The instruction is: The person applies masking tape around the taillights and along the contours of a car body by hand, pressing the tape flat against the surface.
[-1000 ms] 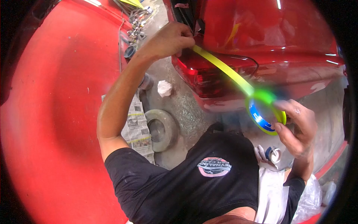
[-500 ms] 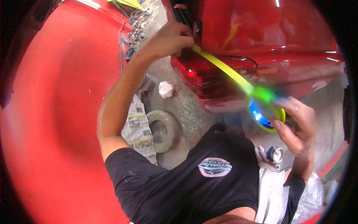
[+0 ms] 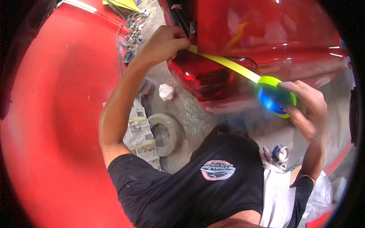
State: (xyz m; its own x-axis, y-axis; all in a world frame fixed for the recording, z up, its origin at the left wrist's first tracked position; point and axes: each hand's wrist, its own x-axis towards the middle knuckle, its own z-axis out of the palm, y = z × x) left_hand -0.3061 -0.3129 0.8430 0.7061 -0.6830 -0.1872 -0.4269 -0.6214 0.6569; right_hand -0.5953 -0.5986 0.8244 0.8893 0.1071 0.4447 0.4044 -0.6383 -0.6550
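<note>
A person's left hand (image 3: 164, 45) holds a yellow strip (image 3: 237, 67), unrolled but uncut, near a red taillight (image 3: 201, 78); the right hand (image 3: 308, 102) grips its roll (image 3: 270, 80).

The grey floor (image 3: 190, 112) is mottled, with pale, shiny marks across the middle stretch. On it lies a crumpled white wad (image 3: 166, 92) and, nearer the person, a thick, round grey object (image 3: 174, 133) with a hollowed centre, just beside a printed newspaper sheet (image 3: 141, 131) whose own support cannot be made out. Farther off, along the left side, are a partly hidden can (image 3: 147, 86), a dark round container (image 3: 129, 57) and a jumble of small metallic items (image 3: 135, 36).
</note>
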